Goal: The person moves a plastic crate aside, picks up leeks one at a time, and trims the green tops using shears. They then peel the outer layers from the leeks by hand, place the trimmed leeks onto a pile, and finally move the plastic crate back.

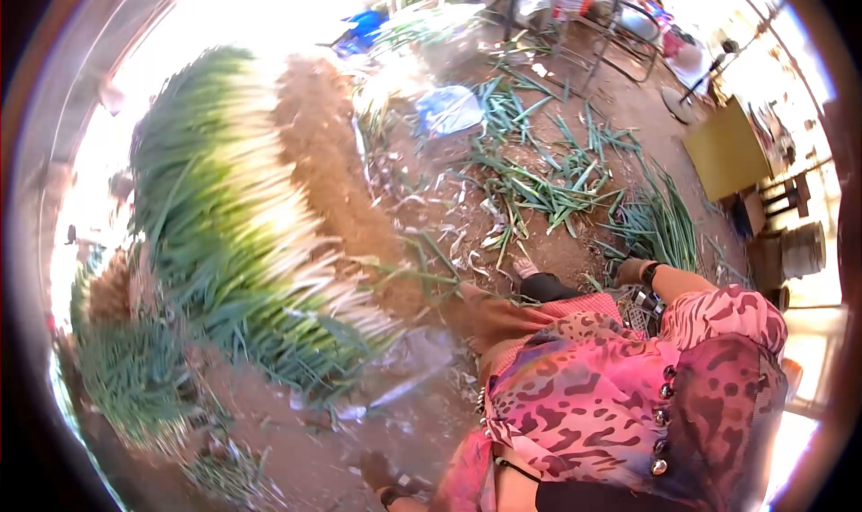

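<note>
My right hand point(632, 271), with a dark band at the wrist, is down by the near end of a loose pile of green onions point(663, 220). Its fingers are mostly hidden against the dark ground and leaves. Low in the view, my left hand point(377, 472) reaches over the brown soil, also with a dark wristband. Motion smears its fingers, and no object shows in it. Ahead and to the left lies a long stacked row of green onions point(233, 216), green tops to the left, white stems and brown roots to the right.
A smaller onion stack point(135, 368) is at the far left. Cut leaves point(557, 184) litter the ground ahead. Clear plastic point(449, 110) lies beyond. A metal-framed chair point(620, 41), a yellow board point(727, 150) and a bucket point(802, 250) stand around the right side.
</note>
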Available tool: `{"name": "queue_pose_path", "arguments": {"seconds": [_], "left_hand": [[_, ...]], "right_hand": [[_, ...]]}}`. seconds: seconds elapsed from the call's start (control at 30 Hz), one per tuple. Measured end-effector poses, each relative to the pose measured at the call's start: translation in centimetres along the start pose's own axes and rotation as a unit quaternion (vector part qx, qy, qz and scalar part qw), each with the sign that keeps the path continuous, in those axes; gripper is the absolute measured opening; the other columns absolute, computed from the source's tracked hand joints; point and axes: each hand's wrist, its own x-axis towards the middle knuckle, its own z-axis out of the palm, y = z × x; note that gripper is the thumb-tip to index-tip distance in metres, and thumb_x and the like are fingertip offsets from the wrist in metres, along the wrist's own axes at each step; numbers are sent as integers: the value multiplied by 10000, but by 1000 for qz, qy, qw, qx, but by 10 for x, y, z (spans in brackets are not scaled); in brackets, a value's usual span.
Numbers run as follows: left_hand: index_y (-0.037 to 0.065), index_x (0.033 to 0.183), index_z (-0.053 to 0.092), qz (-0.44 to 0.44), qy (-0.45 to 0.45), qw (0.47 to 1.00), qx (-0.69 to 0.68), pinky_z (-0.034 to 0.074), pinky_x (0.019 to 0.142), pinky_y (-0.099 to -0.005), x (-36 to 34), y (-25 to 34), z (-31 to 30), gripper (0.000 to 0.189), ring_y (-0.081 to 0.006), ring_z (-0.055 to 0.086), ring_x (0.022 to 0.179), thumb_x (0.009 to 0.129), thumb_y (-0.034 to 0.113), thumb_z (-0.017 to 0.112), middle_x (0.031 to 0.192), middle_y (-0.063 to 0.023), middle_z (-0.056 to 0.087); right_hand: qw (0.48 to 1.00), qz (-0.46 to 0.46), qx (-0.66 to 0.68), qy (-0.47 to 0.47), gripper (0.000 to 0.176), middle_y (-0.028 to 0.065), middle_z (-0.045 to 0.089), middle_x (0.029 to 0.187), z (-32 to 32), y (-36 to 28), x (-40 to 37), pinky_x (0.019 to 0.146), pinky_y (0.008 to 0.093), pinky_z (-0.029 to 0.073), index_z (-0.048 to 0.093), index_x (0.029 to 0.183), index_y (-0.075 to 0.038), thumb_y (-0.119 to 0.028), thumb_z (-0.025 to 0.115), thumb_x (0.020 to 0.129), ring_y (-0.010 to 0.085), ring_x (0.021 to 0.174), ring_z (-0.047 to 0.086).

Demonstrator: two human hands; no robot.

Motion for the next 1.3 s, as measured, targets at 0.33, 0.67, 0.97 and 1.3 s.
{"name": "queue_pose_path", "arguments": {"seconds": [0.33,0.67,0.97,1.3], "left_hand": [[50,1076,674,49,-111,977,177,486,647,-237,-23,101,218,278,-89,596,735,957,300,644,846,14,642],[47,1075,676,116,-205,909,343,486,648,-239,-63,183,414,277,-91,599,739,957,294,645,841,14,643],[44,1075,678,174,-241,869,395,486,650,-241,-12,308,544,275,-93,601,744,956,290,645,837,15,643],[41,1074,680,337,-316,734,498,487,652,-243,79,438,716,273,-96,604,749,956,284,645,832,15,644]], "right_hand": [[981,-24,187,54,478,149,689,1195,20,132,-15,906,455,513,729,1129,-88,-474,650,859,331,1117,645],[856,124,494,92,394,102,746,973,-14,266,-14,766,386,545,739,1090,-44,-360,693,859,252,821,703],[778,189,580,149,382,142,714,1092,-42,288,-28,818,405,531,711,1102,-52,-353,685,869,317,997,669],[813,111,492,291,203,124,707,840,22,238,-11,702,391,541,743,897,-79,-256,646,876,300,795,689]]}}
